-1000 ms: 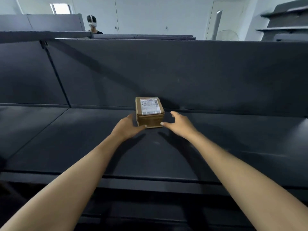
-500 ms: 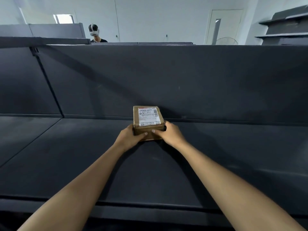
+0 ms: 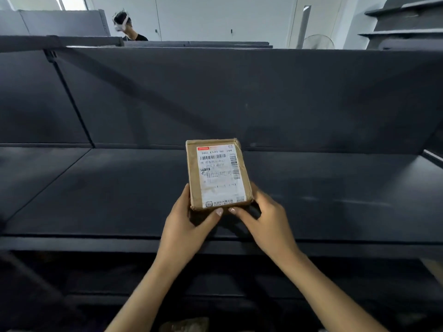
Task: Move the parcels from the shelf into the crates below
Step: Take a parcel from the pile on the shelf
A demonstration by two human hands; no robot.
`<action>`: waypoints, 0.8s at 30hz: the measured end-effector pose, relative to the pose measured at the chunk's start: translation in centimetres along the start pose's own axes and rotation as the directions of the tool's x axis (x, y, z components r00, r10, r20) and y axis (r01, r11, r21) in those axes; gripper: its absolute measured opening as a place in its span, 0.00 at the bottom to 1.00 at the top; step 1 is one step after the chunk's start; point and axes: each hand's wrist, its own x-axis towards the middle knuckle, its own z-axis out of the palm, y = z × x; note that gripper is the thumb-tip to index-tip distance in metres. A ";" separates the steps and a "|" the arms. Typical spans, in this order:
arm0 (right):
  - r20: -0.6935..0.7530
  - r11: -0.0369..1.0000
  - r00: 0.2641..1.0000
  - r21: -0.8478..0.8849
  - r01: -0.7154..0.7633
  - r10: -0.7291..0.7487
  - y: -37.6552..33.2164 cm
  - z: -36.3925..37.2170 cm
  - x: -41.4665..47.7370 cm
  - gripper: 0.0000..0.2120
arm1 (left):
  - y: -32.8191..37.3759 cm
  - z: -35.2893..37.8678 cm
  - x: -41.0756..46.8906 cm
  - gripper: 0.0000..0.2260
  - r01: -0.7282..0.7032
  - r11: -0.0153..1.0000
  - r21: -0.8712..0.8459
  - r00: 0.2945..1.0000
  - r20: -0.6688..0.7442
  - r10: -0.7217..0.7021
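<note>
Cardboard parcel (image 3: 217,173) pinched at near end by left hand (image 3: 185,226) and right hand (image 3: 265,221), thumbs on top; label up, above shelf (image 3: 96,192), probably for carrying down.

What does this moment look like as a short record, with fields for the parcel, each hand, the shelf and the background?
parcel: brown cardboard, white printed label facing the camera, held over the shelf's front part
left hand: grips the parcel's lower left corner
right hand: grips the parcel's lower right corner
shelf: dark grey, tall back panel
background: a person wearing a headset, behind the shelving
</note>
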 end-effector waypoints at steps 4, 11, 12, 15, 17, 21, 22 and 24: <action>-0.018 1.000 1.000 -0.006 -0.002 0.002 -1.8 -1.1 -7.1 0.32 | 1.4 0.6 -6.9 0.22 0.059 0.989 -0.134 0.998 0.024 -0.056; 0.003 0.995 0.995 0.003 -0.103 0.103 -4.0 -2.0 -16.3 0.33 | 2.0 1.5 -15.5 0.34 0.224 0.910 -0.348 0.974 0.058 -0.218; 0.012 0.992 0.992 0.008 -0.126 0.126 -4.4 -2.3 -17.3 0.34 | 2.1 1.6 -16.3 0.34 0.240 0.903 -0.357 0.970 0.063 -0.233; 0.014 0.979 0.980 0.057 -0.198 0.198 -5.8 -3.3 -19.9 0.32 | 2.8 1.9 -18.4 0.34 0.255 0.904 -0.344 0.967 0.103 -0.234; -0.010 0.968 0.973 0.104 -0.228 0.230 -6.5 -4.0 -21.3 0.26 | 3.4 2.3 -19.6 0.33 0.254 0.910 -0.327 0.966 0.129 -0.223; -0.033 0.945 0.958 0.178 -0.275 0.285 -7.0 -6.2 -23.8 0.21 | 4.9 4.2 -21.8 0.35 0.251 0.919 -0.304 0.966 0.146 -0.216; -0.031 0.943 0.957 0.185 -0.278 0.288 -7.0 -6.9 -24.3 0.21 | 5.2 4.8 -22.3 0.36 0.247 0.923 -0.294 0.966 0.144 -0.212; -0.030 0.942 0.958 0.195 -0.273 0.284 -6.7 -8.3 -25.2 0.21 | 5.8 6.2 -23.1 0.37 0.244 0.930 -0.274 0.967 0.134 -0.214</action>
